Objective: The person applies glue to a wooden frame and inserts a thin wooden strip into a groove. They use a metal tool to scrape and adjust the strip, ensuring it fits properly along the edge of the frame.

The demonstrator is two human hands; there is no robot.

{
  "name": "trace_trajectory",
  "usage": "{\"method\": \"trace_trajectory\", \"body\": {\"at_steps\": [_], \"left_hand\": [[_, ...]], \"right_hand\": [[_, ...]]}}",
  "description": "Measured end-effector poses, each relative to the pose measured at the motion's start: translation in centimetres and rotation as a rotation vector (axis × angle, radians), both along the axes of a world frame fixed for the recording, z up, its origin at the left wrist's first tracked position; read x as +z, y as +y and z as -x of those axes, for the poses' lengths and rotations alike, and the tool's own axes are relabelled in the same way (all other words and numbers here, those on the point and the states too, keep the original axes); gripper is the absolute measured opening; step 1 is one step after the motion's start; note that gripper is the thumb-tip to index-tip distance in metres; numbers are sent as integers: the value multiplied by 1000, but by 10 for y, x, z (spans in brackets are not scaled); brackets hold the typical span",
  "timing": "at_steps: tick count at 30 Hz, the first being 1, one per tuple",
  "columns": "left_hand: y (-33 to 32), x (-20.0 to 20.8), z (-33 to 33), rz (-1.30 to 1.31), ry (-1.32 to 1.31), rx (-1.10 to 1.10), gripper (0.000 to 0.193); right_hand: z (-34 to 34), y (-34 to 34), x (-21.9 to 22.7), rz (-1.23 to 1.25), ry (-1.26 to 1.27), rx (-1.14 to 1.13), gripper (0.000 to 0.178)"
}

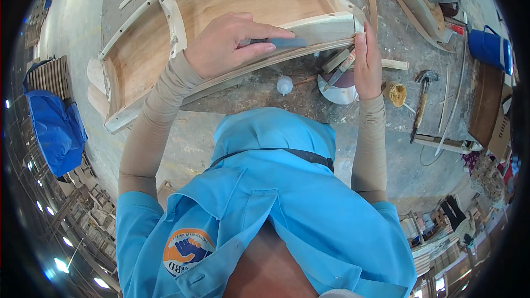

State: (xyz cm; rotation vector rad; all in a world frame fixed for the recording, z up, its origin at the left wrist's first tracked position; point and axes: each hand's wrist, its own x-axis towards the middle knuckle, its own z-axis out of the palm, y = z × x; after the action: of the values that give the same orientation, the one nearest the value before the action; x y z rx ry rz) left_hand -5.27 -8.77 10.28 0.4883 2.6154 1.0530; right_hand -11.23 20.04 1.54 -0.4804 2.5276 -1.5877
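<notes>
Wooden frame (259,0), curved and panelled, is lying directly before the worker (298,187), reaching well out to the left. The left hand (223,47) is pinching a flat grey blade (290,42) between thumb and forefinger along the near rail. At the right-hand corner, the right hand (368,69) is resting thumb and fingers; I cannot tell whether they are clamping. Just beyond the worker's waist, a small white bottle (284,85) is standing. Farther right, a yellowish tub (395,94), then a hammer (423,99), are sitting; a blue container (489,51) is occupying the far right.

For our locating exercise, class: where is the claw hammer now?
In the head view, right side, the claw hammer lies just right of the yellow-brown cup.
</notes>
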Motion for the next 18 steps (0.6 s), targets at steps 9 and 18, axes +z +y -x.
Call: {"method": "trace_trajectory", "body": {"at_steps": [9,18], "left_hand": [[-6,-2,12,-16,71,-101,35],[-11,-13,18,-48,171,-159,38]], "right_hand": [[-5,-4,6,15,-80,-28,51],[-4,6,-16,-69,-70,-54,55]]}}
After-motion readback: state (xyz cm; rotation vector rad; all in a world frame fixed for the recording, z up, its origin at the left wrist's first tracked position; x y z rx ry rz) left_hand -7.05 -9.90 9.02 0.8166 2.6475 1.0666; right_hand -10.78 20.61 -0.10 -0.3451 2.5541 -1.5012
